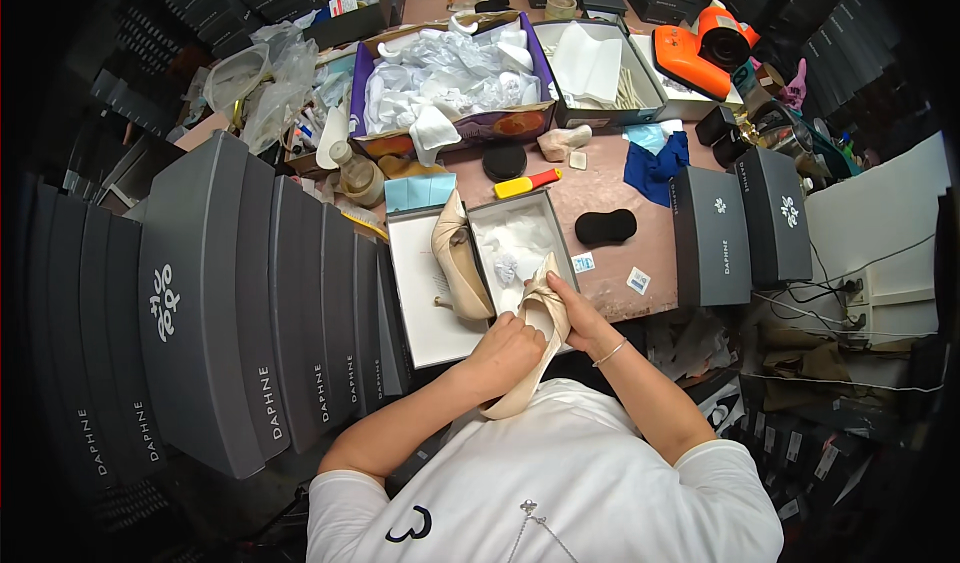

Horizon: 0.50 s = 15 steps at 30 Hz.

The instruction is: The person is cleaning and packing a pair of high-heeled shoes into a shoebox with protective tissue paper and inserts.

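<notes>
Close to my body, my right hand (pixel 574 313) grips a beige pump (pixel 545 353) by its side near the twisted toe. The toe points away from me and the heel end reaches down toward my shirt. My left hand (pixel 508 351) is closed, its fingers curled at the shoe's opening; what they pinch is hidden. Another beige pump (pixel 462 273) lies across the open shoebox lid (pixel 420 338), which is white inside. Right beside it, partly under my hands, is the grey shoebox (pixel 561 231), with white tissue paper (pixel 508 238) in it.
Stacked grey shoeboxes (pixel 205 313) rise at my left; two more boxes (pixel 712 238) stand right. Behind lie a yellow-red handled tool (pixel 527 184), black sponge (pixel 605 227), glass jar (pixel 360 178), purple carton (pixel 455 133) of crumpled paper and an orange heat-gun-like tool (pixel 700 53).
</notes>
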{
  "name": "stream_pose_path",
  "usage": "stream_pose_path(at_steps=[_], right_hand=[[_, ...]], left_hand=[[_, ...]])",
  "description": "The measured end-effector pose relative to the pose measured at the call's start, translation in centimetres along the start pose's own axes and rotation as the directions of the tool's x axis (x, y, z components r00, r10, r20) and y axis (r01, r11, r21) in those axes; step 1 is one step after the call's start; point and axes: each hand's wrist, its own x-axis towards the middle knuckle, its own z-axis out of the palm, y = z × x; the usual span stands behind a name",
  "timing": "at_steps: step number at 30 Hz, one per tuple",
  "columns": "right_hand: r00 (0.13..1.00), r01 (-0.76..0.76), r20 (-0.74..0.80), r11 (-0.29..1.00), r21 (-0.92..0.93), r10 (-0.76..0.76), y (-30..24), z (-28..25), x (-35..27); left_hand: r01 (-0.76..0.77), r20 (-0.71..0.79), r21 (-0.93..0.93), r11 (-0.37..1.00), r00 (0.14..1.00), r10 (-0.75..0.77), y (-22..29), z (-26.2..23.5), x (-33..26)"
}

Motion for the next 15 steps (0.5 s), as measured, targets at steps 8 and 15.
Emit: stream_pose_path(at_steps=[8, 15], right_hand=[[0.999, 0.009, -0.049, 1.000, 0.022, -0.008, 0.1, -0.5, -0.2], [0.997, 0.078, 0.021, 0.997, -0.020, -0.078, -0.9, -1.4, -0.8]], left_hand=[[-0.081, -0.162, -0.051, 0.995, 0.984, 0.072, -0.6, 0.8, 1.0], [0.207, -0.208, -0.466, 0.860, 0.919, -0.334, 0.1, -5.1, -4.5]])
